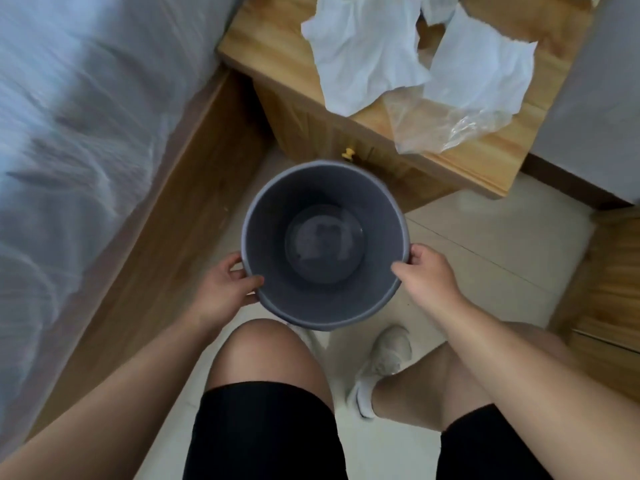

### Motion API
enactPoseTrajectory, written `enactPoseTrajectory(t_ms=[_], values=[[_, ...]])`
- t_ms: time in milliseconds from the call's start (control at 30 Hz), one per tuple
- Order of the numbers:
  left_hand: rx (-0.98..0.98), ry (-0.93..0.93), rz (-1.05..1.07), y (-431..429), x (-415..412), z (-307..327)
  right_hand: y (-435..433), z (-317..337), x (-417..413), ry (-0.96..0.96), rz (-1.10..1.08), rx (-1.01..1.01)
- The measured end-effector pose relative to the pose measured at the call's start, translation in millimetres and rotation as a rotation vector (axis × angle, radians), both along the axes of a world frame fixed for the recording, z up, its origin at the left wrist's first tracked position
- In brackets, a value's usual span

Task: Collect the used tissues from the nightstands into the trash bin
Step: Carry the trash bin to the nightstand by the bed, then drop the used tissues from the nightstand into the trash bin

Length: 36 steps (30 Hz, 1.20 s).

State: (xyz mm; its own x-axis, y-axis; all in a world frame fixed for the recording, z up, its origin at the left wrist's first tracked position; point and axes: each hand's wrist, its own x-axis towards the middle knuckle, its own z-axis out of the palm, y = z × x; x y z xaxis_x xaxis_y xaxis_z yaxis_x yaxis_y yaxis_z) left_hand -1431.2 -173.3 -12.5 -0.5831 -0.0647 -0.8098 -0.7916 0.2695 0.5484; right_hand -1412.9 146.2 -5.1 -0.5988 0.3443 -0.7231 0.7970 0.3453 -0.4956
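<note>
Hands grip the round grey trash bin (268,233) by its rim. The left hand (227,289) takes the near-left edge and the right hand (427,271) the near-right edge. Each thumb is hooked inside the wall and the fingers are curled outside it. Between the hands the bin's mouth faces up, and its dark wall runs down to a glossy round bottom that carries a dim reflection.

Beyond the bin, past both hands, stands a wooden nightstand (277,53) with a small yellow drawer knob (348,154) just above the bin's far rim. On its top lie two crumpled white tissues (367,53), one beside the other and overlapping at the edge. A crinkled clear plastic wrapper (440,129) lies under their near corners.

Left of the left hand runs a bed (86,133) with a wooden side rail. Below the right hand a pale sneaker (388,351) rests on the tiled floor (485,237).
</note>
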Motion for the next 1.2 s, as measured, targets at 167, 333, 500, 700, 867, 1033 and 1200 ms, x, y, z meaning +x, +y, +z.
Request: enactPoseTrajectory(t_ms=[167, 333, 500, 700, 867, 1033, 1200], values=[[0.024, 0.009, -0.004, -7.0, 2.8, -61.3, -0.4, -44.6, -16.6, -0.048, 0.02, -0.001], [-0.006, 0.05, -0.033, -4.9, 9.7, -68.3, -2.2, -51.1, -24.0, -0.08, -0.004, -0.041], [-0.155, 0.012, -0.112, -0.3, 17.0, -6.2, -6.3, -6.8, -13.7, -0.103, -0.027, -0.003], [-0.161, 0.082, -0.245, 7.5, 36.3, 154.2, -4.4, 141.7, 11.0, -0.029, 0.004, -0.075], [-0.146, 0.123, -0.261, 12.4, 51.9, 300.2, -3.8, 294.2, 19.6, -0.062, 0.006, -0.216], [-0.119, 0.18, -0.256, 9.6, 60.4, 420.7, 2.1, 424.5, 14.5, -0.077, 0.127, -0.203], [-0.108, 0.252, -0.14, 9.1, 60.0, 472.6, 20.0, 487.5, -2.9, -0.05, 0.296, -0.108]])
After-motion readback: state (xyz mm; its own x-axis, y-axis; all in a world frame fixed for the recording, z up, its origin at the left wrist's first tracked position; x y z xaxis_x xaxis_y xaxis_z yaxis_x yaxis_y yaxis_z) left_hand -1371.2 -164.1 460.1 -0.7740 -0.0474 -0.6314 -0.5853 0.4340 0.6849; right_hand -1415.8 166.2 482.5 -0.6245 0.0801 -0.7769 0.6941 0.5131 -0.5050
